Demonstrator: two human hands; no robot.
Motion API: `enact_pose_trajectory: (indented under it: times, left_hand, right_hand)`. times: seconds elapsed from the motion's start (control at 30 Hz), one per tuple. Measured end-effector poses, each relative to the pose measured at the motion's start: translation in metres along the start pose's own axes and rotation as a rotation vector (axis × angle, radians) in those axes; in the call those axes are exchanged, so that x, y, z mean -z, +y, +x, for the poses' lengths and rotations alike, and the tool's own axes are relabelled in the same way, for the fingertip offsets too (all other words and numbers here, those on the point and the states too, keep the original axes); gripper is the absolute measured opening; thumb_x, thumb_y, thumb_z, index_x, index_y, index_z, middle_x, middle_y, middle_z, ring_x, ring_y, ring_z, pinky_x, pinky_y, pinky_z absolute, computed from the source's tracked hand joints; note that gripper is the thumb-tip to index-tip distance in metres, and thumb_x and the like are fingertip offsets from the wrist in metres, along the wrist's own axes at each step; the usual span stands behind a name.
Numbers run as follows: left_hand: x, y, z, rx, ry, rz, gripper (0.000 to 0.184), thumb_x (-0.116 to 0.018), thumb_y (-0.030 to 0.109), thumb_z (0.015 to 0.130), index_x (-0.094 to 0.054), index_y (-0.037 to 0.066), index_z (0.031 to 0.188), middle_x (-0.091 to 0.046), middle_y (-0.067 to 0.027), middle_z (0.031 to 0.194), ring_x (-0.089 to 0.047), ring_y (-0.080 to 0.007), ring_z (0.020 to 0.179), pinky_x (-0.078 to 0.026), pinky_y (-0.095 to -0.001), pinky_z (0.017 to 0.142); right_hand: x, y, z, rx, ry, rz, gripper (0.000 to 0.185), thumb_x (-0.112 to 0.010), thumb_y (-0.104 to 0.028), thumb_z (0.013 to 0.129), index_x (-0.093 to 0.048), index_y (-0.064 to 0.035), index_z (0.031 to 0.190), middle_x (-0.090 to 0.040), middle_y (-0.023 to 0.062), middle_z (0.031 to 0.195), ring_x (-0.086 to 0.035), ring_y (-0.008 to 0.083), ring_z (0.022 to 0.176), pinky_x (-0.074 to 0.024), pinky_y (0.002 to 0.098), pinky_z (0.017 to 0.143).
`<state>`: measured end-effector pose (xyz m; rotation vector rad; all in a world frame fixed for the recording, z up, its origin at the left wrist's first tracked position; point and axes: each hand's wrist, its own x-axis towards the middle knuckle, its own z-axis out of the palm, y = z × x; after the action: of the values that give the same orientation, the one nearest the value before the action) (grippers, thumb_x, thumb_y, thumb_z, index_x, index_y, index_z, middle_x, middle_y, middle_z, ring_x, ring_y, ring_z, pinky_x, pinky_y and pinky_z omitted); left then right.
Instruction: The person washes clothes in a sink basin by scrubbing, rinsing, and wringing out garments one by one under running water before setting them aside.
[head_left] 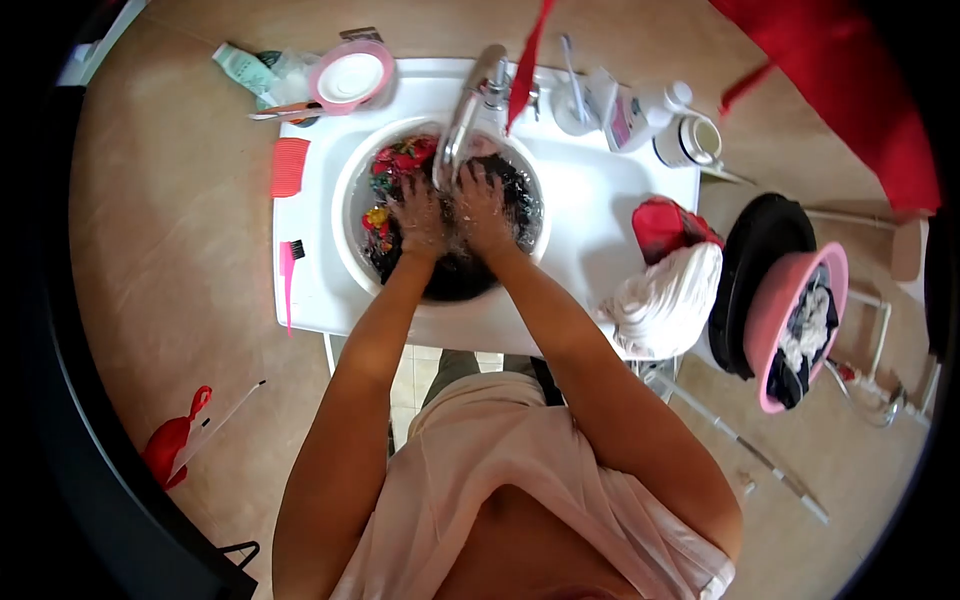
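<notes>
A white round basin stands in the white sink under the tap, filled with water and dark cloth. Red, floral-patterned fabric shows along its left side. My left hand lies on the wet cloth left of the spout, fingers spread. To the right of the spout, my right hand presses on the dark cloth, its fingers also apart. Splashing water partly blurs both hands. Neither hand grips anything that I can see.
A pink bowl, a tube, a red brush and a pink tint brush sit leftward. Rightward are a mug, white cloth, red cloth and a pink tub of laundry. Red fabric hangs above.
</notes>
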<state>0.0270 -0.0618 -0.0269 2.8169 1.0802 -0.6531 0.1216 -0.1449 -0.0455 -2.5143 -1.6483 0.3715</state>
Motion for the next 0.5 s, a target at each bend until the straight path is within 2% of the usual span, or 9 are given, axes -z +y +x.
enact_pose_trajectory:
  times: [0.03,0.07,0.13,0.2,0.27,0.33,0.4,0.47,0.5]
  left_hand:
    - [-0.017,-0.001,-0.003,-0.035,0.167,-0.092,0.064,-0.057,0.032,0.084,-0.04,0.01,0.142,-0.018,-0.0194,0.153,-0.014,-0.0412,0.143,-0.012,-0.0702,0.107]
    - [-0.05,-0.011,0.004,-0.096,0.281,0.093,0.054,-0.057,0.029,0.083,-0.05,0.008,0.132,-0.024,-0.0188,0.151,-0.018,-0.0405,0.141,-0.016,-0.0702,0.105]
    - [-0.055,-0.018,0.003,-0.14,0.419,0.018,0.047,-0.059,0.025,0.082,-0.056,0.007,0.125,-0.034,-0.0192,0.146,-0.023,-0.0388,0.14,-0.02,-0.0703,0.102]
    - [-0.056,-0.024,-0.003,-0.196,0.648,0.023,0.042,-0.062,0.02,0.078,-0.059,0.006,0.118,-0.047,-0.0214,0.135,-0.037,-0.0367,0.133,-0.028,-0.063,0.102]
    - [0.009,-0.015,-0.029,-0.102,0.192,-0.374,0.044,-0.065,0.018,0.078,-0.058,0.004,0.119,-0.055,-0.021,0.126,-0.047,-0.0374,0.123,-0.034,-0.0532,0.102]
    - [-0.06,-0.052,-0.019,-0.208,0.603,-0.575,0.043,-0.068,0.016,0.078,-0.06,-0.001,0.116,-0.063,-0.0186,0.114,-0.058,-0.0359,0.106,-0.042,-0.0429,0.097]
    - [0.005,-0.032,-0.063,0.045,0.241,-1.254,0.036,-0.065,0.014,0.08,-0.062,-0.007,0.11,-0.067,-0.0155,0.105,-0.062,-0.03,0.093,-0.048,-0.0382,0.088]
    - [0.022,-0.027,-0.087,0.082,0.265,-1.589,0.033,-0.062,0.012,0.08,-0.063,-0.01,0.105,-0.068,-0.0139,0.097,-0.063,-0.0248,0.083,-0.051,-0.0335,0.08]
    - [0.033,-0.017,-0.093,0.047,0.25,-1.558,0.033,-0.061,0.011,0.08,-0.063,-0.01,0.105,-0.068,-0.014,0.097,-0.063,-0.0244,0.083,-0.051,-0.0334,0.079]
  right_hand:
    - [-0.003,-0.001,-0.002,0.004,0.047,-0.006,0.059,-0.05,-0.025,0.09,-0.036,-0.0179,0.146,-0.021,0.0121,0.155,-0.016,0.0333,0.144,-0.0177,0.0556,0.114]
    - [-0.005,-0.001,-0.004,0.007,0.096,-0.011,0.058,-0.05,-0.025,0.09,-0.036,-0.018,0.146,-0.023,0.0122,0.155,-0.017,0.0328,0.144,-0.0169,0.0553,0.114]
    - [0.015,0.0,-0.008,0.03,0.049,0.132,0.054,-0.049,-0.026,0.092,-0.039,-0.0178,0.144,-0.027,0.0115,0.154,-0.022,0.0331,0.142,-0.018,0.0567,0.113]
    - [0.013,0.004,-0.016,0.031,0.115,0.199,0.052,-0.052,-0.027,0.091,-0.043,-0.0176,0.142,-0.029,0.0105,0.153,-0.025,0.0327,0.141,-0.02,0.0571,0.112]
    - [0.004,0.0,-0.035,-0.053,0.243,0.451,0.052,-0.061,-0.03,0.087,-0.049,-0.0214,0.136,-0.037,0.0125,0.147,-0.034,0.0355,0.136,-0.0268,0.0583,0.108]
    - [0.015,-0.014,-0.055,-0.275,0.326,0.629,0.045,-0.059,-0.032,0.09,-0.052,-0.0199,0.133,-0.041,0.0155,0.142,-0.037,0.0366,0.132,-0.0309,0.055,0.106]
    - [0.013,-0.028,-0.067,-0.568,0.505,0.858,0.042,-0.057,-0.035,0.091,-0.055,-0.0168,0.128,-0.042,0.0199,0.139,-0.038,0.0379,0.128,-0.0343,0.0529,0.104]
    - [0.014,-0.035,-0.067,-0.789,0.484,1.114,0.039,-0.053,-0.035,0.094,-0.055,-0.0157,0.128,-0.041,0.0217,0.138,-0.04,0.0413,0.125,-0.0348,0.0505,0.104]
    - [-0.002,-0.034,-0.061,-0.83,0.461,1.327,0.051,-0.053,-0.043,0.093,-0.049,-0.0166,0.136,-0.037,0.0212,0.142,-0.039,0.0436,0.127,-0.0356,0.0535,0.104]
